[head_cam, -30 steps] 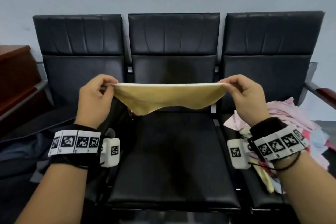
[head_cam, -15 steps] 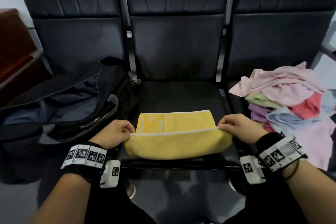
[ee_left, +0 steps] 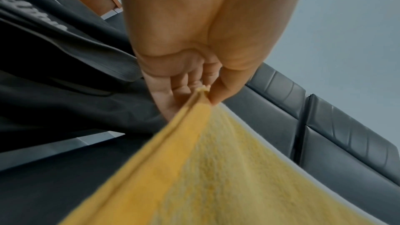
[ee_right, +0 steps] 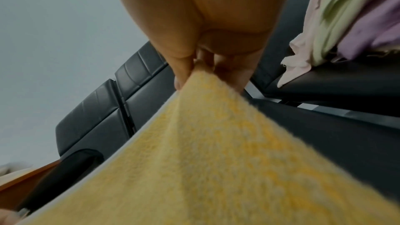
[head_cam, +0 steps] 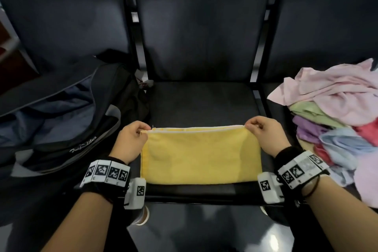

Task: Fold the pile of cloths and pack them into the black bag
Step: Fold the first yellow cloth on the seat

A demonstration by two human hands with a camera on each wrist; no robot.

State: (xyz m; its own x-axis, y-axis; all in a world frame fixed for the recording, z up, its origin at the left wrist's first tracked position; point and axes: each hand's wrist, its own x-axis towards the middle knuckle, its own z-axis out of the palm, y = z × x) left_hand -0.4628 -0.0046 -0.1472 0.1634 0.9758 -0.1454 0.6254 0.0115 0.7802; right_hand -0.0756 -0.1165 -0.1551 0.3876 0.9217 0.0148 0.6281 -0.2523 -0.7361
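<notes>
pile of pastel cloths [head_cam: 335,120] runs off the right edge; open black bag [head_cam: 61,120] sits cut off left. left hand [head_cam: 131,141] and right hand [head_cam: 263,139] pinch the far corners of the folded yellow terry towel [head_cam: 201,157], flat on the middle black leather seat [head_cam: 202,100]; grey wall [ee_left: 346,23] behind.

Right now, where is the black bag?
In the head view, the black bag lies open on the left seat, beside the left hand and the yellow cloth.
</notes>
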